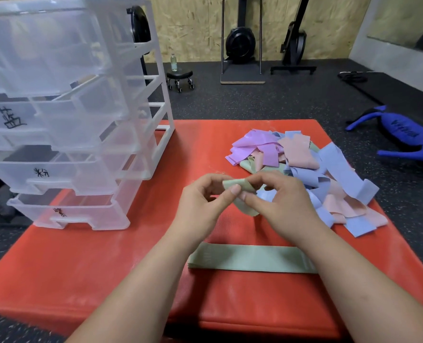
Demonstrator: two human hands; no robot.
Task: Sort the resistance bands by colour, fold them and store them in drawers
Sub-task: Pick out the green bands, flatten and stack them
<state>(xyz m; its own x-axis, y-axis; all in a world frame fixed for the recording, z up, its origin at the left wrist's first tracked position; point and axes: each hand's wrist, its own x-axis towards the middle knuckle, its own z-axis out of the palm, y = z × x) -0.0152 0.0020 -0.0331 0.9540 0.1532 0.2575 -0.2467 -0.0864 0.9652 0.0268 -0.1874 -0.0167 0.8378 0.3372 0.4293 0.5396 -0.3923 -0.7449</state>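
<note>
Left hand point(200, 196), right hand point(287, 201) pinch 1 green band point(240, 186) to fold it; flat band point(250, 259) near wrists likely starts green stack.

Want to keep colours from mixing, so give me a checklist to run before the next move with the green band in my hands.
1. Grip: left hand and right hand both pinch the held band: ok.
2. Held band free of the pile: cannot tell; its lower end hangs at the pile's edge.
3. Matching colour: flat green band lies on the red mat near the person: ok.
4. Drawers pulled open: ok.
5. Green drawer identified: cannot tell; the handwritten labels are unreadable.
6. Pile sorted: not ok; purple, pink, blue and green are mixed.
</note>
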